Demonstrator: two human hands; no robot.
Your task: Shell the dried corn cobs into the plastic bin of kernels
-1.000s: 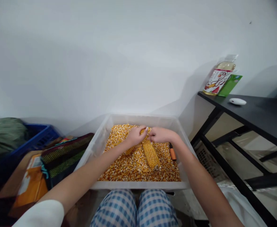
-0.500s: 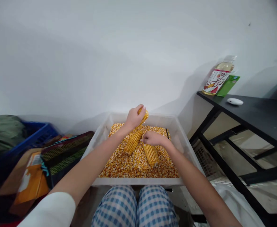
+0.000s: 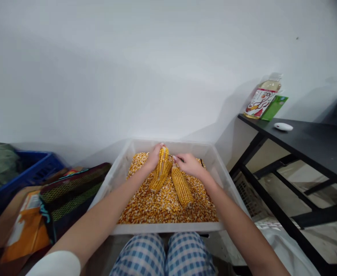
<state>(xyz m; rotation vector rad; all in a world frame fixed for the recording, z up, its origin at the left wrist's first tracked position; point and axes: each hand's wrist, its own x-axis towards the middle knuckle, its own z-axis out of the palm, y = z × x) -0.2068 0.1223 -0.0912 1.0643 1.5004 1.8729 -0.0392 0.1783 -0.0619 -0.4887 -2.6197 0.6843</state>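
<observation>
- held cob (image 3: 161, 170): in far half of tub (image 3: 168, 228), long axis steep, tip up and away toward the wall, butt down on loose kernels (image 3: 157, 209)
- left hand (image 3: 152, 158): fingers wrapped round upper cob, firm hold
- right hand (image 3: 190, 165): fingers curled, tips at cob top; pinching anything, cannot tell
- judgement: keep butt planted, push kernels off along the rows, over the tub
- second cob (image 3: 182, 187): lies flat just right of it

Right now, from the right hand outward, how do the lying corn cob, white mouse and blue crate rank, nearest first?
1. Lying corn cob, in the tray just below the right hand.
2. White mouse, on the black table, right side.
3. Blue crate, far left.
</observation>
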